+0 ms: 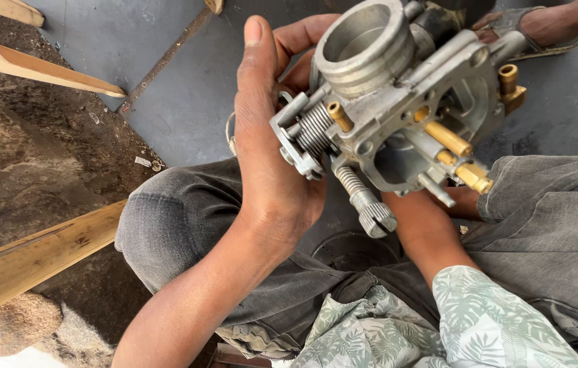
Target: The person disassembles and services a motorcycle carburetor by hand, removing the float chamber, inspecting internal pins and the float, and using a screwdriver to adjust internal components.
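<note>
Here, seated with my knees apart in grey trousers (186, 218), I held a metal carburettor (398, 102) up in front of me, well above the dark floor (186, 95). My left hand (272, 150) was wrapped around its left side, the thumb standing straight up along the body and the fingers curled behind the round throat, closed firmly on the casting. My right hand sat under and behind the carburettor, almost wholly hidden by it; only the forearm (425, 232) showed, rising from a leaf-patterned sleeve (493, 320), so I could not tell how those fingers were set. The round open throat (364, 41) faced upward at the top. A coiled spring (315, 128) lay just beside my left palm, and a knurled adjusting screw (371, 211) with its own spring pointed down toward my lap. Brass jets (459, 153) stood out from the open underside on the right. A foot in a sandal (541, 27) rested on the floor beyond the carburettor. Pale wooden legs (30, 252) of some furniture crossed the left edge, over rough ground (36, 150).
</note>
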